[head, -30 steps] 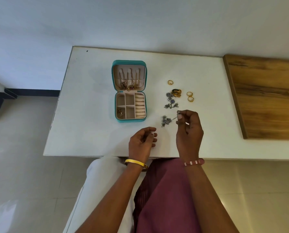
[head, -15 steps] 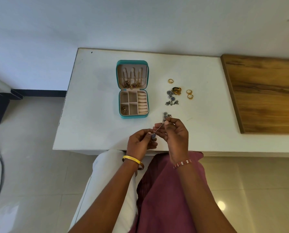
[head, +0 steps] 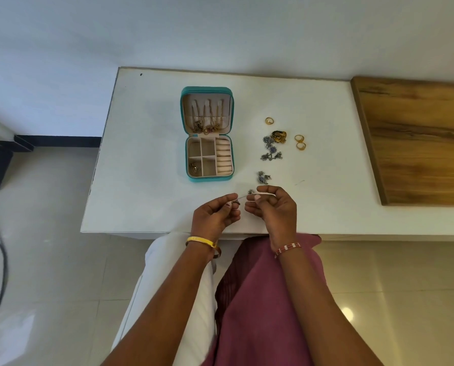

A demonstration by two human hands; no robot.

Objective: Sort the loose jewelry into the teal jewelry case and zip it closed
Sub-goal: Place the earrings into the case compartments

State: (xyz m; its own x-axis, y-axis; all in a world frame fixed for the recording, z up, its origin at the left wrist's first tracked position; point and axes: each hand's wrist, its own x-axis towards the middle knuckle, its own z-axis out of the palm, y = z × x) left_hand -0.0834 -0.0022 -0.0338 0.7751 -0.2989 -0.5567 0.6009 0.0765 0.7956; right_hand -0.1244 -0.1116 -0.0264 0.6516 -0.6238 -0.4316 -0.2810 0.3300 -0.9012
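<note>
I see a thin silver chain (head: pixel 243 197) stretched between both hands, held just above the near edge of the white worktop (head: pixel 146 154). Left hand (head: pixel 215 215) pinches 1 end between thumb and fingertips, other fingers curled. Right hand (head: pixel 273 207) pinches the other end, with a small silver bit poking out at its fingertips. Can't tell what kind of piece it is, too small.

Teal case (head: pixel 207 134) lies open on the worktop beyond the left hand, lid flat toward the far side. Lid panel has gold chains hanging on it, bunched at the lower edge. Base has 4 square pockets on the left and a column of ring rolls on the right. I see 1 small gold piece in the near-left pocket; the other 3 pockets look bare.

Loose jewelry sits to the right of the case, apart from it. Small silver cluster (head: pixel 263 177) lies just beyond the right hand. Farther back, a silver piece with blue stones (head: pixel 270 151) lies touching a dark gold piece (head: pixel 279 136). 1 gold ring (head: pixel 269 120) sits alone at the far end; 2 gold rings (head: pixel 300 142) lie side by side right of the pile.

Wooden board (head: pixel 418 138) covers the worktop's right end. Yellow bangle (head: pixel 200 241) on the left wrist, red and white bracelet (head: pixel 288 248) on the right.
</note>
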